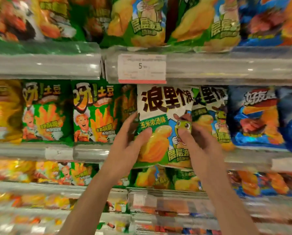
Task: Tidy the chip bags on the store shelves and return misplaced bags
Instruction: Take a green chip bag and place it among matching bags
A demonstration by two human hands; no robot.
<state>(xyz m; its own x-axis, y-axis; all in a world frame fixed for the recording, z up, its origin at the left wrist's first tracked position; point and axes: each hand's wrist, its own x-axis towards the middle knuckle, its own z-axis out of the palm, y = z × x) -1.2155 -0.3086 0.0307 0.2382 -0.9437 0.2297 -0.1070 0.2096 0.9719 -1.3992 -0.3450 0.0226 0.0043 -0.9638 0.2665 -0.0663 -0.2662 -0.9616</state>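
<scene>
A white-and-green chip bag [160, 116] with big dark characters stands upright at the front of the middle shelf [91, 152]. My left hand [126, 141] grips its left edge, thumb on the front. My right hand [192, 138] holds its right side, thumb pressed on the cartoon figure. A second bag of the same kind [209, 109] stands right behind it to the right, partly hidden.
Green potato-stick bags [94, 112] stand left of the held bag, blue bags [257, 116] to its right. The upper shelf holds more green bags [142, 22] above a price tag [142, 68]. Lower shelves carry further bags [158, 178].
</scene>
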